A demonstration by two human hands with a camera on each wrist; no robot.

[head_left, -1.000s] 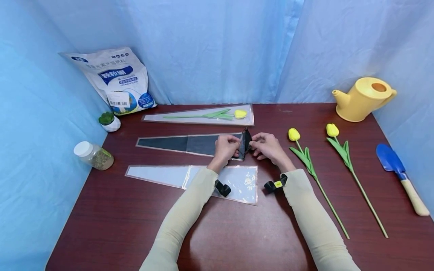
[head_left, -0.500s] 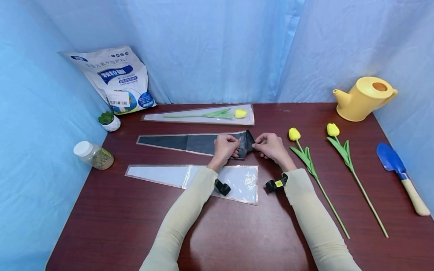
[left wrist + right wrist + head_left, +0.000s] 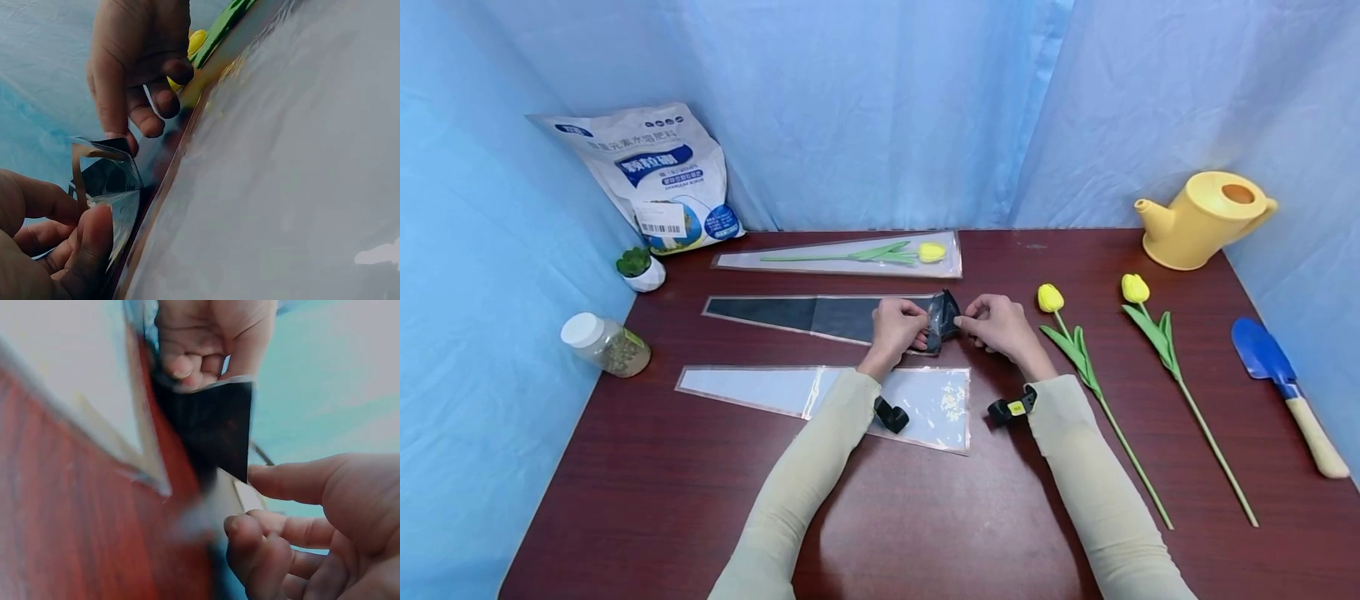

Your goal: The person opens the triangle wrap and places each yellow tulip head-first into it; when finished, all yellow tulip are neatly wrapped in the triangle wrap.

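Note:
A black tapered flower sleeve (image 3: 850, 317) with a clear front lies across the middle of the table, its wide mouth raised at the right. My left hand (image 3: 898, 329) pinches the clear film at that mouth between thumb and finger. On the other side, my right hand (image 3: 996, 327) pinches the corner of the black flap (image 3: 219, 425) with its fingertips. The left wrist view shows a gap between film and black sheet at the sleeve's mouth (image 3: 106, 175). Right of the hands lie two yellow tulips (image 3: 1078, 360) (image 3: 1165, 337) with long green stems.
A white sleeve (image 3: 745, 387) lies nearer me, under my left forearm. Behind, another sleeve (image 3: 820, 261) holds a yellow tulip. Left stand a fertilizer bag (image 3: 647, 179), potted succulent (image 3: 643, 271) and lidded jar (image 3: 606, 346); right, a yellow watering can (image 3: 1195, 221) and blue trowel (image 3: 1262, 346).
The black flap at the sleeve's mouth first tilted rightward with my right hand, then came slightly back left. My right fingertips moved to its corner. My left hand stayed nearly in place.

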